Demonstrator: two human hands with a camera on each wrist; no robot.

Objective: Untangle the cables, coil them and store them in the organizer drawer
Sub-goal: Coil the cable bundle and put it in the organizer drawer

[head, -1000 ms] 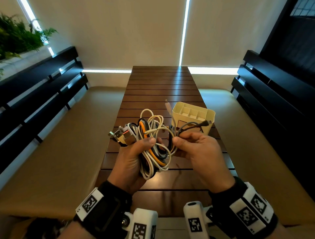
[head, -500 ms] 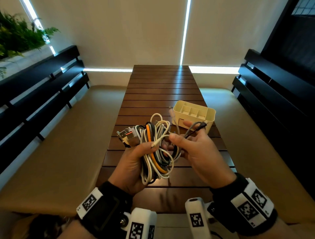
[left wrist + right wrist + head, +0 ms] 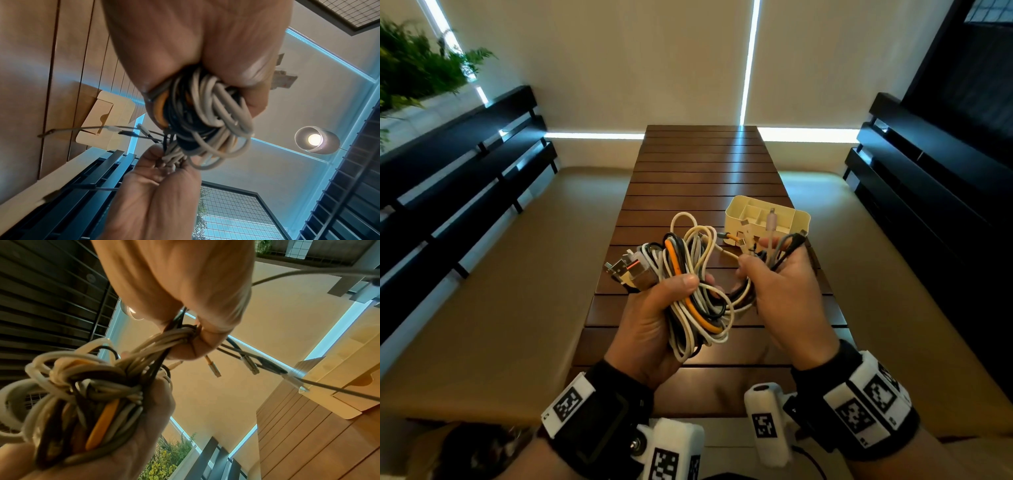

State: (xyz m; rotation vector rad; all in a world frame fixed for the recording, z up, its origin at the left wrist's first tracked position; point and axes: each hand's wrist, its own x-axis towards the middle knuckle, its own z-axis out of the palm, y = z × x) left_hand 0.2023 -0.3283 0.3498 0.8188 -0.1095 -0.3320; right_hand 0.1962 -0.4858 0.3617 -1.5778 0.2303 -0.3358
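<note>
Together, the left hand (image 3: 654, 318) grips one knotted bundle of rubbery white, black and orange cables (image 3: 693, 291); the right hand (image 3: 786, 294) pinches several plug ends, a cream plastic organizer (image 3: 734, 219) at one o'clock.

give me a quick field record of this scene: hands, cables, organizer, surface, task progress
left hand: grips the cable bundle around its middle
right hand: holds several loose cable ends, plugs pointing toward the organizer
cable bundle: white, black, grey and orange cables, tangled, held above the table
usb plugs: stick out on the left of the bundle
organizer: cream, compartments open on top, stands on the table
table: dark wooden slats
progress: nothing coiled or stored yet
</note>
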